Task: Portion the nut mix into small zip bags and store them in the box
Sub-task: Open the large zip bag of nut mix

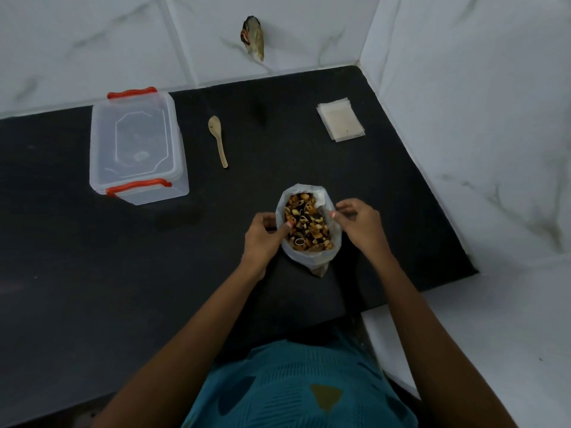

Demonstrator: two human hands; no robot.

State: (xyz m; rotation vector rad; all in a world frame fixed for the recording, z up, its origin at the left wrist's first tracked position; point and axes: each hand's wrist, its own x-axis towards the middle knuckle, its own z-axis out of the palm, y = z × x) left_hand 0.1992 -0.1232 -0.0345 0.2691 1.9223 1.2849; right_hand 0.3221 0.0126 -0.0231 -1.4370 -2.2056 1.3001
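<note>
Fingers (pixel 343 208) of the right hand (pixel 361 225) pinch the right side of the bag (pixel 309 259) at its rim. The left hand (pixel 262 236) pinches the opposite side, so the mouth is held wide over the nut mix (pixel 309 223). The bag stands on the dark worktop (pixel 92 273), just in front of the person.

Its film looks thin, soft and probably slick, with no stiffness of its own. The loose nuts give it weight low down, so letting go of one side would likely let it slump and spill. The rim, or a cupped hold round the filled lower part, seems the safest purchase.

A wooden spoon (pixel 217 140) lies further back. The flat stack of zip bags (pixel 340 122) is at the far right, light and likely to slide. The lidded box (pixel 136 146) is at the far left, rigid and easy to lift by its sides.
</note>
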